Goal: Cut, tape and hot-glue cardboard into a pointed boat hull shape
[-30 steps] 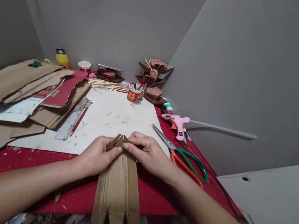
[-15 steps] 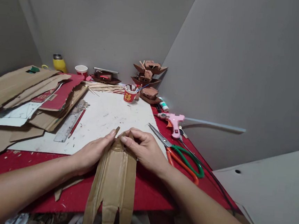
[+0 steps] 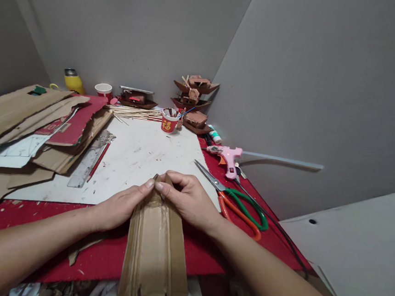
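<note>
A long folded cardboard piece with slits at its near end stretches from my fingers toward the bottom of the head view. My left hand grips its left side near the far tip, thumb on top. On the right side, my right hand pinches the tip between thumb and fingers. The two thumbs nearly meet at the far end, where the flaps stand up close together. Just right of my right hand lie scissors with green and orange handles.
Torn cardboard is piled at the left, beside a ruler and a red pencil. A paper cup, thin sticks and small brown boats stand at the back. A pink glue gun lies right.
My hands have come closer together, bringing the far flaps of the cardboard nearer each other. Its near end has swung slightly right. The view has shifted a little.
</note>
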`<state>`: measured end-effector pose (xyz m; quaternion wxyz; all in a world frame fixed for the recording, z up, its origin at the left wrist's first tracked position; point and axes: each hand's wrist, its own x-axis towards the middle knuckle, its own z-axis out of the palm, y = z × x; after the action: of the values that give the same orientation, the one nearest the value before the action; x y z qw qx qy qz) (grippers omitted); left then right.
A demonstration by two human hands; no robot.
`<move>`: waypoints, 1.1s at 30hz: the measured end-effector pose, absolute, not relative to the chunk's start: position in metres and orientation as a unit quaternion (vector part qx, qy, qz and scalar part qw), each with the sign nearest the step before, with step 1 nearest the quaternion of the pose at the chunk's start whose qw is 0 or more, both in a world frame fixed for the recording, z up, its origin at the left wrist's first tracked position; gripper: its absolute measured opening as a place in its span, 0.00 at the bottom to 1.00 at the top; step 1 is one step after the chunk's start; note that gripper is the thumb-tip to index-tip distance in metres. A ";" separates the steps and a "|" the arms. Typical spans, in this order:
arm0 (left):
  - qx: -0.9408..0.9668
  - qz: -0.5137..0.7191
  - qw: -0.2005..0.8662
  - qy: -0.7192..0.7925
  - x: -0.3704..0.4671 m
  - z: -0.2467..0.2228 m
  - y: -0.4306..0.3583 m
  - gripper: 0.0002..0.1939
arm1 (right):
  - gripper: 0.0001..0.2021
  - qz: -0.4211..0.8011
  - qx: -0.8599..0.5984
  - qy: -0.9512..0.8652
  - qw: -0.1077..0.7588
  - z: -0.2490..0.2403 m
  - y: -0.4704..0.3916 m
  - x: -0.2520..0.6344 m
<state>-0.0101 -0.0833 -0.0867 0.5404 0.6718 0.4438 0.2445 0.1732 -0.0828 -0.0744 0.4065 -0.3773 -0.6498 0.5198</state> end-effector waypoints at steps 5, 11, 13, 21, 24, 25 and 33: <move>0.655 0.234 0.577 0.428 -0.008 -0.087 -0.083 0.28 | 0.15 0.586 -0.359 -0.614 0.388 -0.076 -0.079 0.175; 0.649 0.240 0.587 0.421 -0.008 -0.087 -0.083 0.26 | 0.16 0.644 -0.341 -0.576 0.370 -0.079 -0.074 0.176; 0.643 0.244 0.589 0.425 -0.007 -0.087 -0.083 0.26 | 0.15 0.636 -0.351 -0.578 0.373 -0.080 -0.074 0.176; 0.571 0.283 0.648 0.416 -0.008 -0.076 -0.077 0.18 | 0.09 0.516 -0.398 -0.627 0.426 -0.076 -0.074 0.177; 0.559 0.306 0.655 0.406 -0.009 -0.074 -0.078 0.13 | 0.09 0.472 -0.411 -0.641 0.444 -0.076 -0.073 0.179; 0.565 0.312 0.649 0.404 -0.009 -0.075 -0.079 0.13 | 0.09 0.464 -0.413 -0.643 0.448 -0.077 -0.073 0.179; 0.625 0.336 0.586 0.392 -0.003 -0.084 -0.083 0.15 | 0.08 0.438 -0.404 -0.650 0.470 -0.083 -0.070 0.175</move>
<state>-0.0027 -0.0831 -0.0838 0.5859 0.6248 0.3915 0.3362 0.1751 -0.0703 -0.0834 0.4704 -0.4045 -0.6504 0.4383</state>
